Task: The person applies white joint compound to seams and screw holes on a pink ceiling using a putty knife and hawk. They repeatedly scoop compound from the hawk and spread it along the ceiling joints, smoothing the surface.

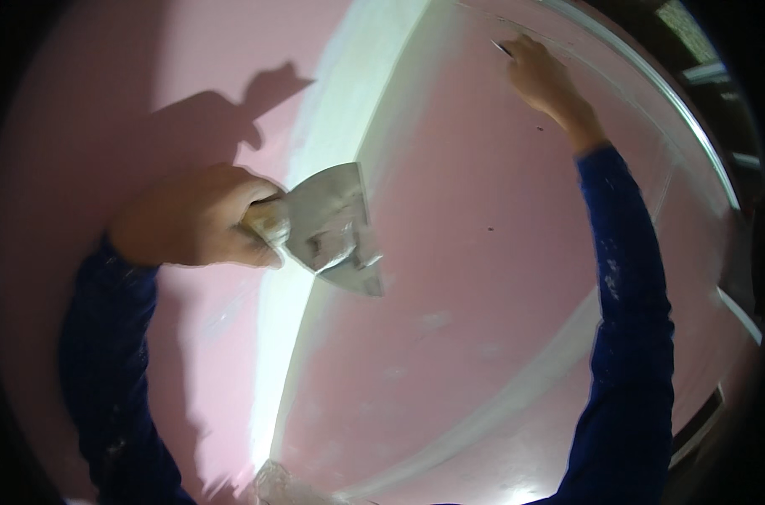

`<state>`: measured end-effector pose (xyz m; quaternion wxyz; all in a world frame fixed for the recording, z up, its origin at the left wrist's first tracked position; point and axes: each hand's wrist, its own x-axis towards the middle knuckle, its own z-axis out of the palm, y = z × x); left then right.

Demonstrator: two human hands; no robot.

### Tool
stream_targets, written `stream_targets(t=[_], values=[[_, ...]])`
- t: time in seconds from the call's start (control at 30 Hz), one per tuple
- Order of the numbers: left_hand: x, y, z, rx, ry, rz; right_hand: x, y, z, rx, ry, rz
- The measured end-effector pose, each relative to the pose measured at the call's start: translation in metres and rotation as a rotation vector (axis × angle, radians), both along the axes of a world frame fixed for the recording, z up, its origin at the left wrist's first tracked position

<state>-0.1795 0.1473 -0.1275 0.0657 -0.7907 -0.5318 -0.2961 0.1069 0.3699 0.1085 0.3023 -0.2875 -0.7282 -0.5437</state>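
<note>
My left hand (201, 215) is closed round the handle of a wide putty knife (319, 198). The metal blade points right, with a lump of whitish compound (336, 246) smeared on it. Up at the right, my right hand (541, 76) is closed on a small tool (502, 48) held close to the pink board (475, 278). Only a thin dark and pale edge of that tool shows, so its kind is unclear. Two small dark holes (490, 229) show in the board below the right hand.
A pale coated strip (286, 362) runs along the corner where two pink boards meet. Another whitish band (492, 408) curves across the right board. A pale metallic edge (694, 109) borders the board at the far right. My left arm's shadow (206, 118) falls on the left board.
</note>
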Motion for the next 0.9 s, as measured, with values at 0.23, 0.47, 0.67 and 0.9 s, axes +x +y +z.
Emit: stream_targets(t=[0.23,0.47,0.67,0.9], values=[[-0.013,0.012,-0.011,0.004,-0.066,-0.099,0.026,-0.129,-0.146,-0.328,-0.554,0.506],[-0.008,0.006,-0.011,0.085,-0.033,0.021,0.008,-0.137,-0.181,-0.258,-0.632,0.480],[-0.004,0.000,-0.002,-0.047,-0.045,0.107,0.009,-0.123,-0.174,-0.362,-0.663,0.481],[0.002,-0.003,0.001,0.007,-0.041,0.053,0.016,-0.131,-0.164,-0.594,-0.776,0.427]])
